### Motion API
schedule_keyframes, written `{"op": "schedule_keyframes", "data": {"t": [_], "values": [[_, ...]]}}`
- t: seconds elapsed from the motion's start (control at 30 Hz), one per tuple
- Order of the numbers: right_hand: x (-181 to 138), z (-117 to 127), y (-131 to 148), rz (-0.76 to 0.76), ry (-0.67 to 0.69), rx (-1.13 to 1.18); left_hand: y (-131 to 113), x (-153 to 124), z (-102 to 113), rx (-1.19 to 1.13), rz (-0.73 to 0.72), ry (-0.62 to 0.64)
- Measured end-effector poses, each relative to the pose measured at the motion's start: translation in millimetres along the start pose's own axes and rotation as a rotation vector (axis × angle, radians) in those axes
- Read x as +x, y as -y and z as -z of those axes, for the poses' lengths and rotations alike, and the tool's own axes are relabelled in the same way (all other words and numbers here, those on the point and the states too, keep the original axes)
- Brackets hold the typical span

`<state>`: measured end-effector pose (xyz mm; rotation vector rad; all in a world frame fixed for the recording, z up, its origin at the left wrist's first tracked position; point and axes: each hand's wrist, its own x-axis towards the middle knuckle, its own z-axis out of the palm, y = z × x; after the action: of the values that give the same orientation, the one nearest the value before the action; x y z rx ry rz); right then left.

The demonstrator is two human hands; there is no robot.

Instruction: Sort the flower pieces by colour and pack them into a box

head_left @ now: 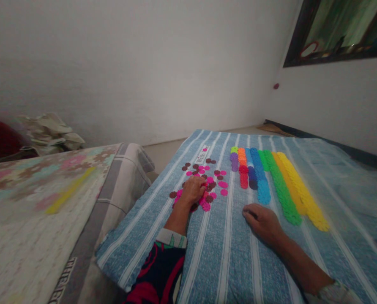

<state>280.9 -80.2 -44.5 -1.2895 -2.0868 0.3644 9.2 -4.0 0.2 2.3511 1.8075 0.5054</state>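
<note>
My left hand (192,191) rests over a loose scatter of pink and brown scalloped discs, its fingers bent down among them. Pink shows at its fingertips, but whether they pinch a disc is hidden. Around it lie a pink disc (223,184) and a brown disc (173,194). To the right, my right hand (262,219) lies on the striped cloth, fingers curled closed; anything inside is hidden. Beyond it are overlapping rows of similar discs, including a long green row (283,194), a yellow row (302,192), a blue row (263,192) and a shorter red row (244,179).
A blue cloth with white stripes (163,219) covers the surface under both hands. Past the loose discs is a white printed label (201,155). On the left stands another covered surface (112,185) with a yellow strip (69,192) on it. A pale wall (163,71) rises behind.
</note>
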Motion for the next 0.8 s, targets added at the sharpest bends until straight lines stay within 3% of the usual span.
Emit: {"op": "schedule_keyframes", "data": {"t": [0.8], "values": [[2.6, 1.1, 1.5, 0.002, 0.013, -0.014, -5.2, 0.1, 6.2, 0.058, 0.056, -0.024]]}}
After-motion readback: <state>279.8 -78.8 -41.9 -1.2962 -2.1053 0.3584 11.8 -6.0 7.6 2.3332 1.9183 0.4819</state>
